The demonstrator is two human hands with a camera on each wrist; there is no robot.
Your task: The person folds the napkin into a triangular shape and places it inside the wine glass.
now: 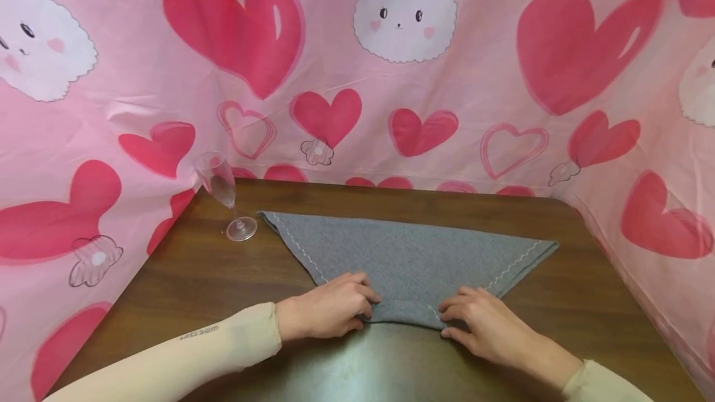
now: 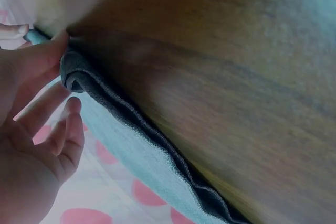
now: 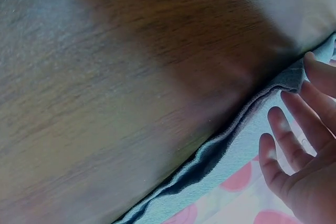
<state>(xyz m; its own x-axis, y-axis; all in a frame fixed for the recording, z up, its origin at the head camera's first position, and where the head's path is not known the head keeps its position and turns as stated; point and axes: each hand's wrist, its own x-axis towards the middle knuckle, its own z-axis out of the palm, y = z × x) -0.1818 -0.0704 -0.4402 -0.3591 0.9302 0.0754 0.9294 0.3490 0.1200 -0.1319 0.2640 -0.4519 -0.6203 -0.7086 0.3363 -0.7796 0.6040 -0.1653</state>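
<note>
Brown table (image 1: 184, 278): cloth (image 1: 408, 253) is being pinched by both hands (image 1: 329, 312) (image 1: 486, 327) at 6 o'clock; glass (image 1: 226, 197) at 10 o'clock could be tipped.

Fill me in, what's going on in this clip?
A person works a grey cloth, folded into a triangle, on a brown wooden table. The left hand pinches the rolled near edge; the right hand rests on that edge, grip unclear. An empty champagne flute stands at the back left.

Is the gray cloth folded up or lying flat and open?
Folded. The gray cloth makes a triangle on the table, and the left wrist view shows doubled layers at its near edge, where the left hand and right hand hold it.
</note>
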